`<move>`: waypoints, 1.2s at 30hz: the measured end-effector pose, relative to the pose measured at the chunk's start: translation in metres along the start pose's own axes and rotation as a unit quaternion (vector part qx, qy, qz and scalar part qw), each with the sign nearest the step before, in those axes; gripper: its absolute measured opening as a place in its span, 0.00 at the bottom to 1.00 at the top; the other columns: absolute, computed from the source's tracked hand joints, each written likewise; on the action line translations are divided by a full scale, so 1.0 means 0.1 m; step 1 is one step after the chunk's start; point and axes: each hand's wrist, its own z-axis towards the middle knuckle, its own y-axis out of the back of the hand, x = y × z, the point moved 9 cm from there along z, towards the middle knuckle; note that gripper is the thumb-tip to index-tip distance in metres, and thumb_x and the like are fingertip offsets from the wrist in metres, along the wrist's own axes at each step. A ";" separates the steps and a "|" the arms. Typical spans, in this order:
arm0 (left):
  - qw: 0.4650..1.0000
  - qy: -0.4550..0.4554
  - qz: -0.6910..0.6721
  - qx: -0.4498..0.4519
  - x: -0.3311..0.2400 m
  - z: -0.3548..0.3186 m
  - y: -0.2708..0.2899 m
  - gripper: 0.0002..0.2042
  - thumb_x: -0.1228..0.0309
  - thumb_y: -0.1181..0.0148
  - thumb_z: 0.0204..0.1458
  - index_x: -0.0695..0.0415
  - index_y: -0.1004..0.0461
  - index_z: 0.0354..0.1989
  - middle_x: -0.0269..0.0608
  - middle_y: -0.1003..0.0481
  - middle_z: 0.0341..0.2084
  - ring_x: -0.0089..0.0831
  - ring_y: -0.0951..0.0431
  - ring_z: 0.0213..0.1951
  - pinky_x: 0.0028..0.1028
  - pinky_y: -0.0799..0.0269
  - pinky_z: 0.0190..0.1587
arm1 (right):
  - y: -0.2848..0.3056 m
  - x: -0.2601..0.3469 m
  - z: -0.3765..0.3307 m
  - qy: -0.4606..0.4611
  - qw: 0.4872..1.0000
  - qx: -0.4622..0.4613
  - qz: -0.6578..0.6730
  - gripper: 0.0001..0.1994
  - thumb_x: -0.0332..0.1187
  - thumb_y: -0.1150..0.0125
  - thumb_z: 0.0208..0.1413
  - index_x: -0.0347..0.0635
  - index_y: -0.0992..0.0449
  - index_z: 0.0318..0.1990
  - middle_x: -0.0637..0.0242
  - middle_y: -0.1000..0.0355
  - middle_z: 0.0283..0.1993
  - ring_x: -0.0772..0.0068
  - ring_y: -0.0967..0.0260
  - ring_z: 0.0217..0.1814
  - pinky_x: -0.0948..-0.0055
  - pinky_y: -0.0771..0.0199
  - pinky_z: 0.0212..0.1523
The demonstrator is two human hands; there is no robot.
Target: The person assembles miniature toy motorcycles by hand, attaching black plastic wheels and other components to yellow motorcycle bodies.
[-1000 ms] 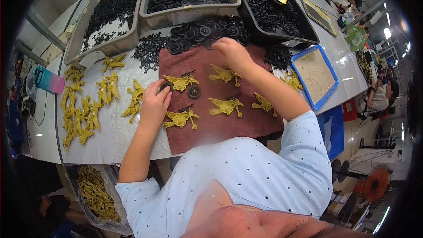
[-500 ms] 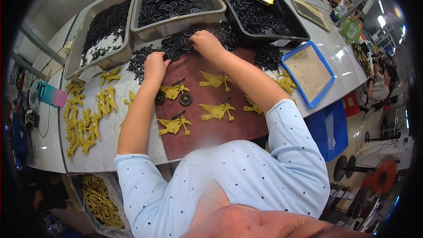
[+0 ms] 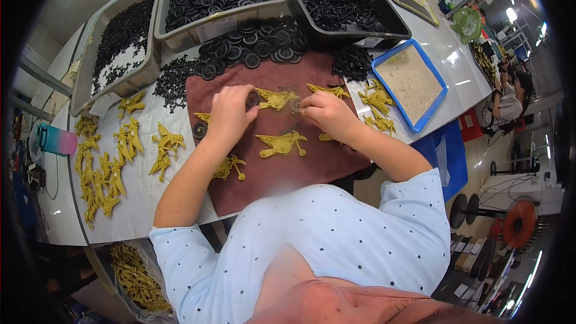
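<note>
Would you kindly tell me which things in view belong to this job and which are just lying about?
Belonging to the job:
round black spoked wheels, held by the left hand and right hand;
yellow plastic frame-shaped parts;
maroon fabric cloth.

Apparently just lying about:
cylindrical teal-and-pink bottle;
round green plastic basket.

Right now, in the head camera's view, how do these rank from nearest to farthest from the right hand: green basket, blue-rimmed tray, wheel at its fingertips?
From the right hand:
1. Wheel, at its fingertips
2. Blue-rimmed tray, to its right
3. Green basket, farther right, beyond the tray
</note>
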 end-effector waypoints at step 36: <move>0.995 -0.016 0.091 0.040 -0.04 -0.01 -0.28 0.19 0.68 0.29 0.34 0.58 0.23 0.37 0.38 0.25 0.32 0.38 0.28 0.40 0.36 0.34 0.43 | -0.10 -0.30 0.15 -0.088 0.992 0.023 0.091 0.07 0.24 0.40 0.50 0.37 0.22 0.37 0.59 0.26 0.41 0.54 0.28 0.43 0.65 0.26 0.44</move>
